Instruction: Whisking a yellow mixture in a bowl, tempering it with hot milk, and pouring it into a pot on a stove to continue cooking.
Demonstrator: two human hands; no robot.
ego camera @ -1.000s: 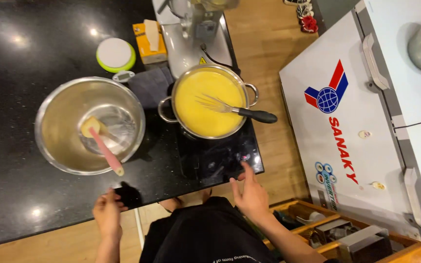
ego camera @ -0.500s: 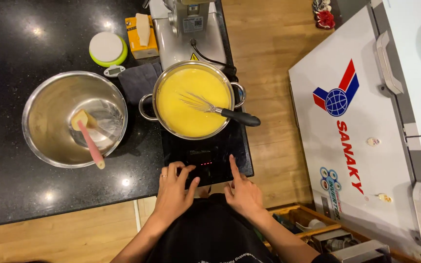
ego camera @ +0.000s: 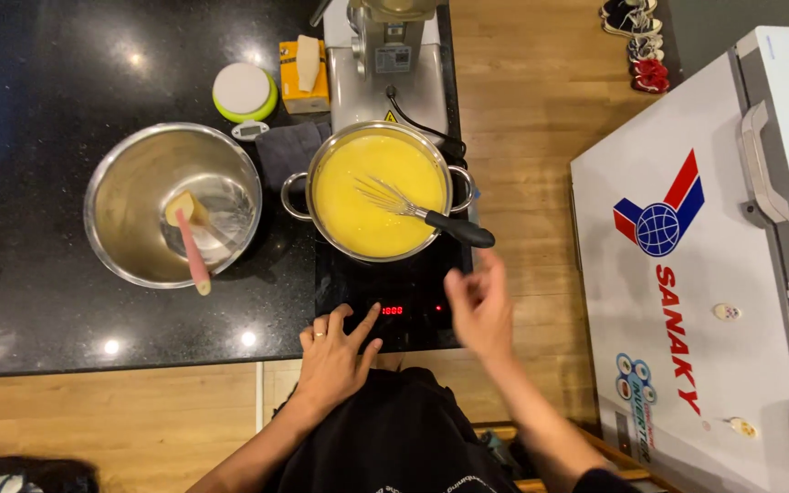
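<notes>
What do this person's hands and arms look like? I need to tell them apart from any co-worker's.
Both forearms are bare, with no sleeves and no gloves. The left hand wears a thin ring on one finger. The right hand shows no ring or watch. A black garment covers the torso.

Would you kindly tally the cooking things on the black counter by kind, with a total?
Pots: 1, a steel pot of yellow liquid on the induction hob.
Mixing bowls: 1, a steel bowl.
Stirring tools: 2, a whisk in the pot and a pink spatula in the bowl.
Kitchen scales: 1, a round green and white scale.
Hobs: 1.
Total: 6.
</notes>
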